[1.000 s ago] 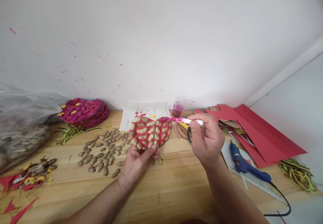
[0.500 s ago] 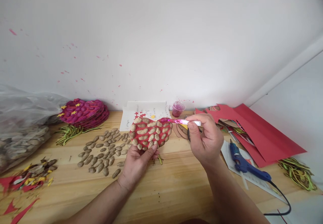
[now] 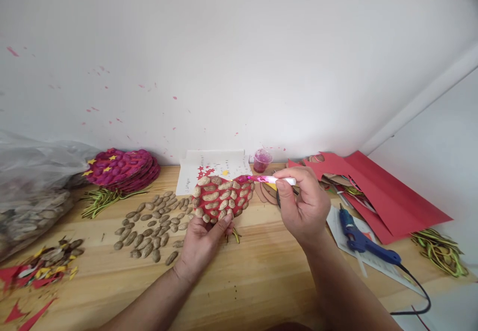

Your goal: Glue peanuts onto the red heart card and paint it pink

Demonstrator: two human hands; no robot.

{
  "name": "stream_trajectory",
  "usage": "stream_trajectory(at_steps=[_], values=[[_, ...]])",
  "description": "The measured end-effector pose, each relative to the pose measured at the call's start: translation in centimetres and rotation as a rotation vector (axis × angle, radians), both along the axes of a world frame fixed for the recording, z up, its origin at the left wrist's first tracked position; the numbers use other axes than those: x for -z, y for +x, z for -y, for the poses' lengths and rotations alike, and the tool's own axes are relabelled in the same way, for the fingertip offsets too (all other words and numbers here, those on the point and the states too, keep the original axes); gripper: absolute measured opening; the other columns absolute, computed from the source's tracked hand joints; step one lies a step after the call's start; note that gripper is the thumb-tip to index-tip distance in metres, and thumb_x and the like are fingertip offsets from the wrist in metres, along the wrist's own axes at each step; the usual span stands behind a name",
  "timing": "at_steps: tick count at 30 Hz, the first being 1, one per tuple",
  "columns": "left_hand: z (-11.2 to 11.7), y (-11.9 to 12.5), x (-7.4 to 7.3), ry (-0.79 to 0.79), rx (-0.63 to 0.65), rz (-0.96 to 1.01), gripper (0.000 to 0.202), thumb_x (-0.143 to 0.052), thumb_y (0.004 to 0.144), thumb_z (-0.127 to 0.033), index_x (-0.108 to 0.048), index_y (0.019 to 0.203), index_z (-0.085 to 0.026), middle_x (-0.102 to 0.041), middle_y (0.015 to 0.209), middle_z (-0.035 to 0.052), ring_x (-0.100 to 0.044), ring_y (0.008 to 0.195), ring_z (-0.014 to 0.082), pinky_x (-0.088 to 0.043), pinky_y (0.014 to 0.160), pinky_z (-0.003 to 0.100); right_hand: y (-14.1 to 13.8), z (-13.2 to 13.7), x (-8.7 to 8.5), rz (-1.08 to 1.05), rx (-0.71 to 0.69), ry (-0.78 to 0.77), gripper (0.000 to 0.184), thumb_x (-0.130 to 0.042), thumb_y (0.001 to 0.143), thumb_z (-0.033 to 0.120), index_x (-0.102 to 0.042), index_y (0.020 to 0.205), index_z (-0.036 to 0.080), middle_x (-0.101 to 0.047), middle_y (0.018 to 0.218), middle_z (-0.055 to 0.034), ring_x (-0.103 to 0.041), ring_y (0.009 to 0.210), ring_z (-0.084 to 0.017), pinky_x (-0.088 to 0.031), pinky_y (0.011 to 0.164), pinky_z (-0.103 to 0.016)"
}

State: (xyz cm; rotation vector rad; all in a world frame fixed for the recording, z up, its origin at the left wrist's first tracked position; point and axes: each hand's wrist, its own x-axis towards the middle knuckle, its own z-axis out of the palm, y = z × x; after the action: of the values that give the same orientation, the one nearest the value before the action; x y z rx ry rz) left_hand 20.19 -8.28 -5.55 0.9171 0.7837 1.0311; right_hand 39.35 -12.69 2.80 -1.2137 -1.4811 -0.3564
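Observation:
My left hand (image 3: 205, 241) grips the lower edge of a red heart-shaped piece (image 3: 220, 191) covered with rows of peanuts, its thumb on the front. A few green strings show below it. Between the fingers and thumb of my right hand (image 3: 304, 204) is a white-handled paintbrush (image 3: 278, 180), held level. Its magenta-stained tip touches a peanut (image 3: 242, 179) at the upper right of the piece, and that peanut is magenta. The other peanuts on the piece are bare tan.
Loose peanuts (image 3: 153, 226) lie to the left, near a stack of magenta hearts (image 3: 123, 169) and a plastic bag (image 3: 33, 201). A paint cup (image 3: 263, 161) stands against the wall. Right are red sheets (image 3: 396, 196), a blue glue gun (image 3: 368, 246) with its cord, and green cords (image 3: 438, 251).
The view has shifted very slightly. Both hands keep their holds, and the brush tip stays on the same magenta peanut.

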Motion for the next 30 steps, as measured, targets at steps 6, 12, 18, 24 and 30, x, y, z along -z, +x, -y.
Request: stream_trajectory(at_steps=[6,12,18,24,30], values=[[-0.04,-0.07,-0.06,-0.001,-0.005,-0.04,0.036,-0.094,0.065,-0.04,-0.071,0.076,-0.014,-0.071,0.069,0.0042,-0.063,0.06,0.0146,-0.055,0.058,0.025,0.19,0.05,-0.12,0.0,0.046,0.01,0.011,-0.063,0.095,0.017,-0.068,0.102,0.024,-0.073,0.092,-0.0035,-0.065,0.086,-0.02,-0.052,0.079,-0.037],[-0.01,0.01,-0.37,-0.001,0.0,-0.02,0.035,-0.095,0.064,-0.039,-0.072,0.076,-0.015,-0.071,0.07,0.0038,-0.063,0.061,0.0142,-0.056,0.059,0.025,0.15,0.08,-0.14,-0.002,0.021,-0.002,0.011,-0.064,0.095,0.018,-0.069,0.102,0.024,-0.073,0.091,-0.0037,-0.066,0.086,-0.02,-0.052,0.079,-0.037],[0.14,-0.13,-0.36,-0.069,-0.005,-0.008,0.038,-0.097,0.061,-0.038,-0.073,0.079,-0.015,-0.073,0.072,0.0032,-0.065,0.062,0.015,-0.057,0.059,0.025,0.2,0.06,-0.09,-0.028,0.033,-0.006,0.01,-0.063,0.095,0.018,-0.069,0.101,0.024,-0.072,0.09,-0.003,-0.065,0.085,-0.02,-0.052,0.079,-0.036],[-0.07,-0.27,-0.11,-0.118,0.013,0.038,0.039,-0.098,0.06,-0.036,-0.073,0.082,-0.014,-0.074,0.074,0.004,-0.068,0.063,0.0158,-0.059,0.059,0.026,0.38,0.05,0.03,-0.079,0.044,-0.007,0.011,-0.062,0.096,0.018,-0.069,0.102,0.024,-0.072,0.092,-0.0025,-0.065,0.084,-0.018,-0.051,0.078,-0.035],[-0.23,-0.26,-0.13,-0.153,0.028,0.078,0.039,-0.098,0.058,-0.036,-0.073,0.077,-0.013,-0.074,0.071,0.0039,-0.068,0.061,0.0158,-0.058,0.057,0.025,0.57,0.45,-0.15,-0.104,0.051,-0.014,0.01,-0.064,0.095,0.018,-0.07,0.102,0.023,-0.071,0.09,-0.0017,-0.065,0.084,-0.018,-0.05,0.078,-0.034]])
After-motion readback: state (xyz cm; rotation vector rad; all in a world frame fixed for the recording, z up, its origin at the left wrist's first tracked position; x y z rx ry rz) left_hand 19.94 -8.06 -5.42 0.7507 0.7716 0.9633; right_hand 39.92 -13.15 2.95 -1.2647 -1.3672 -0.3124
